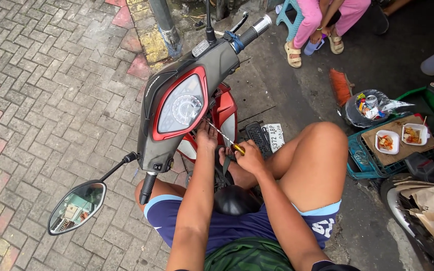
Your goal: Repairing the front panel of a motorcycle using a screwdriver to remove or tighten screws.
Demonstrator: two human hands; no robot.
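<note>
Screwdriver, stiff and light with a thin metal shaft, points up under the scooter's speedometer housing; right hand grips its yellow handle, the best hold. Left hand steadies the shaft, fingers loosely curled.

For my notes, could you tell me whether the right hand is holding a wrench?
No, the right hand grips a yellow-handled screwdriver, pointing under the scooter's headlight cowl.

Bare arms, shorts, no gloves

Person's wearing navy shorts with a light blue hem band and a white mark on the leg at lower right, plus a green patterned shirt at bottom centre. No sleeves showing.
</note>
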